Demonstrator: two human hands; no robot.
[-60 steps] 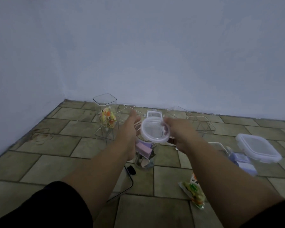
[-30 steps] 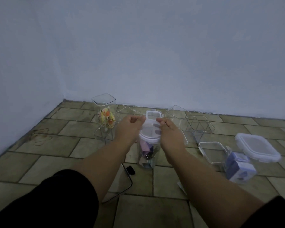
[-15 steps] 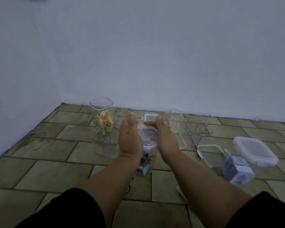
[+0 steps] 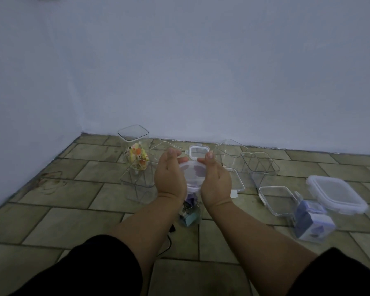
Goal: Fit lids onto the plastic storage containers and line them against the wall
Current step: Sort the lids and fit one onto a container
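Note:
A round white-rimmed lid (image 4: pixel 193 174) sits on top of a tall clear jar (image 4: pixel 190 214) that holds purple and teal items. My left hand (image 4: pixel 171 175) and my right hand (image 4: pixel 214 177) cup the lid from either side, with fingertips on its far rim. The jar stands on the tiled floor in the middle, short of the wall. Most of its body is hidden behind my wrists.
A tall clear container (image 4: pixel 135 144) with colourful snacks stands near the wall at left. Several open clear boxes (image 4: pixel 260 165) and loose lids (image 4: pixel 198 152) lie around. A lidded box (image 4: pixel 336 194) leans on a purple-filled one (image 4: pixel 312 223) at right. A black cable (image 4: pixel 169 242) lies by the jar.
My right hand carried the round lid onto the jar's mouth. Both hands then closed in around its rim and pressed down on it.

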